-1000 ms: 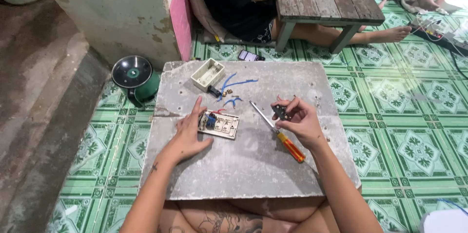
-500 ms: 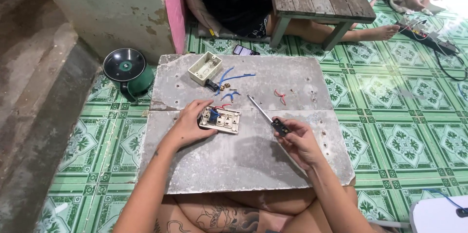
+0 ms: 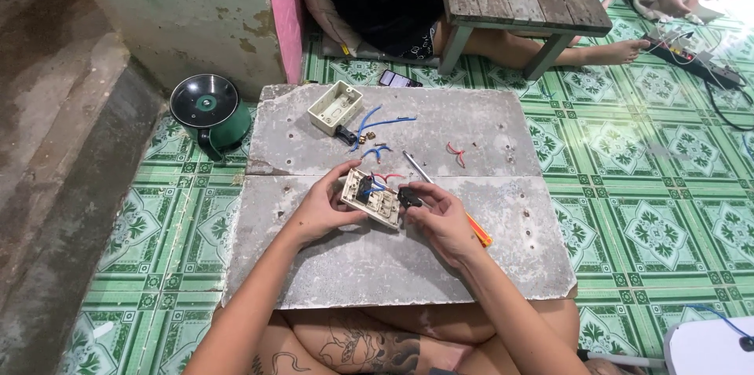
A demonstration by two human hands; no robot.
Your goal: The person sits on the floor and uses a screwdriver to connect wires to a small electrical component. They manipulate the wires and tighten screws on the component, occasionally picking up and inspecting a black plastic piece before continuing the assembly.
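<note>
Now joined: left hand steadies switch plate; right hand, moved in from the screwdriver, pinches a black module against it.

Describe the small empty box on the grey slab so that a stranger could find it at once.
Start from the grey slab lying on the green tiled floor. Go to its far left corner, near the green round appliance. There lies the cream rectangular box, open side up and empty, beside loose blue wires; unlike the switch plate held in the left hand, nobody touches it.
</note>
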